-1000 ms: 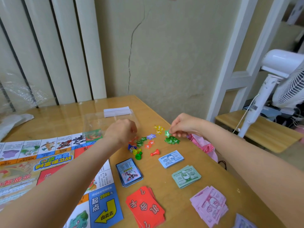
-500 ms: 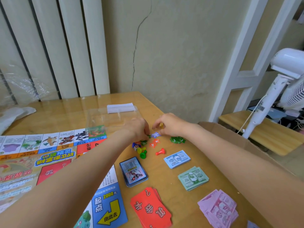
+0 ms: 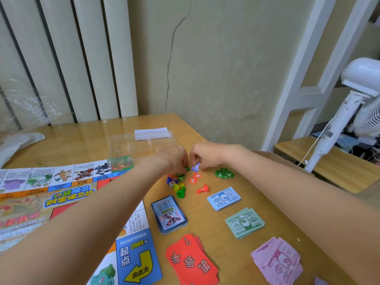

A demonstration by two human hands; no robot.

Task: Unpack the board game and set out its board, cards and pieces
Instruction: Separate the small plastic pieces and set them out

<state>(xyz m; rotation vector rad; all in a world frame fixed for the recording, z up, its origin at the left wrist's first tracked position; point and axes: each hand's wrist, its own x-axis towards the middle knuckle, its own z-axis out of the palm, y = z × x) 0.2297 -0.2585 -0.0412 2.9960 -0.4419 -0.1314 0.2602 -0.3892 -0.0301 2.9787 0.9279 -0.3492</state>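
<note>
Right hand [image 3: 205,155] pinches a purple star [image 3: 195,168]; left hand [image 3: 174,159], fingers curled, seemingly on a green star [image 3: 187,169]; pawns [image 3: 181,190] beside the board [image 3: 61,202]; clear bag [image 3: 133,149] behind; cards [image 3: 168,214] nearer.

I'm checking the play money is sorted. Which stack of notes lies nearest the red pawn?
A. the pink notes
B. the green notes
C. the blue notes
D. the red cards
C: the blue notes lie just right of the red pawn, while the green notes and pink notes sit further toward the camera.
</note>
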